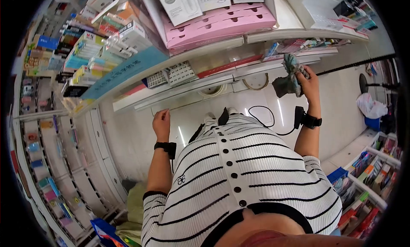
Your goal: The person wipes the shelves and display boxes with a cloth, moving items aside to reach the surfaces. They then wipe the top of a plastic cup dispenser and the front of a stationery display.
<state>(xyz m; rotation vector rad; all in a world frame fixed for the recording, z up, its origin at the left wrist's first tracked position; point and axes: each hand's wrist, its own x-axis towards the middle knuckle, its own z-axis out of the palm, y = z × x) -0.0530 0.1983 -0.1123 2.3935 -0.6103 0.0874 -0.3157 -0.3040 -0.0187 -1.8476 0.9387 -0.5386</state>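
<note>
My right hand is raised on the right, its fingers closed around a crumpled grey-green cloth. The cloth hangs to the left of the hand, just below the edge of a shelf with pens. My left hand hangs over the floor on the left with its fingers curled in, and I see nothing in it. Nearest to it is the low white shelf ledge. Each wrist wears a black strap with a small device, and a black cable runs from the right one.
Ahead, a shelf carries a pink display box with white packages. Pens and boxes crowd a blue-fronted holder at upper left. Racks of small goods line the left side, and book-like items fill a rack at right. A white bag sits far right.
</note>
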